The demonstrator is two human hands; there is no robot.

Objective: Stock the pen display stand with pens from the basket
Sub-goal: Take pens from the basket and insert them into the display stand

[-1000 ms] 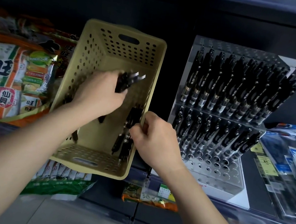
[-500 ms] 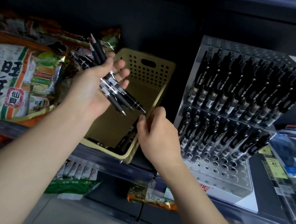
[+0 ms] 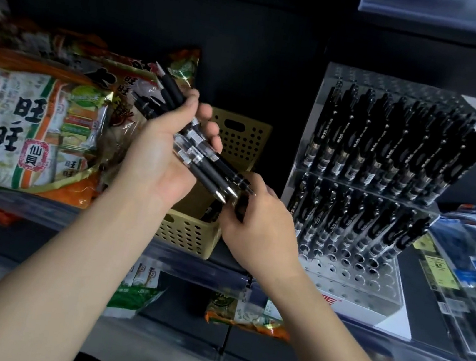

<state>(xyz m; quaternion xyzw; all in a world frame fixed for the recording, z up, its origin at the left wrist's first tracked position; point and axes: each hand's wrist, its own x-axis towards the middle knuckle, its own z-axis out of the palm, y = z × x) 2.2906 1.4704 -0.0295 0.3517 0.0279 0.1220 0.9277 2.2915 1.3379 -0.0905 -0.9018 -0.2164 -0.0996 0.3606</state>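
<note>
A dark shop shelf (image 3: 413,277) with a black back wall carries everything here, and a tan basket (image 3: 242,141) with round holes in its walls stands on it between snack bags (image 3: 38,125) and a clear stand (image 3: 364,279). The left hand (image 3: 160,156) is raised over the basket and grips a bundle of pens (image 3: 216,174), its fingers (image 3: 209,114) wrapped over the barrels. The pens have black rubber grips, clear middles with small labels and silver tips; they lie slanted, some pointing up and left, others down and right. The right hand (image 3: 262,233) is just beside the lower tips, its fingers (image 3: 258,183) curled toward one pen, though I cannot tell whether they pinch it. A few dark pens lie in the basket bottom (image 3: 210,213). The stand holds two stepped tiers of black stand pens (image 3: 389,153), upright and leaning back, with bare holes in the front rows. Blue packets (image 3: 471,261) lie right of it.
</note>
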